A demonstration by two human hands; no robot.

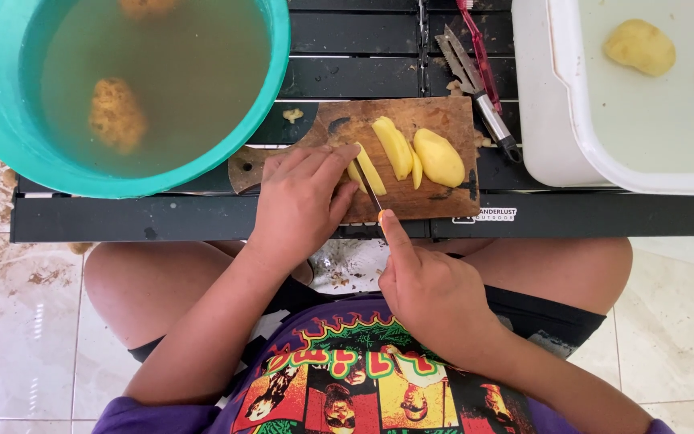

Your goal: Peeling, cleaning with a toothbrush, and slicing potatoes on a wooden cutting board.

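Observation:
A small wooden cutting board (435,120) lies on a low black slatted table (202,217). On it a peeled yellow potato is cut into pieces: a larger chunk (438,157) at the right, slices (393,146) in the middle. My left hand (303,197) presses flat on the potato piece (367,170) at the left. My right hand (427,289) grips a knife (369,185), forefinger along its spine, blade standing in the potato beside my left fingers.
A teal basin (271,88) of cloudy water with potatoes stands at the back left. A white tub (560,120) with water and a peeled potato (640,47) is at the right. A peeler (475,88) and a red tool (475,40) lie between board and tub.

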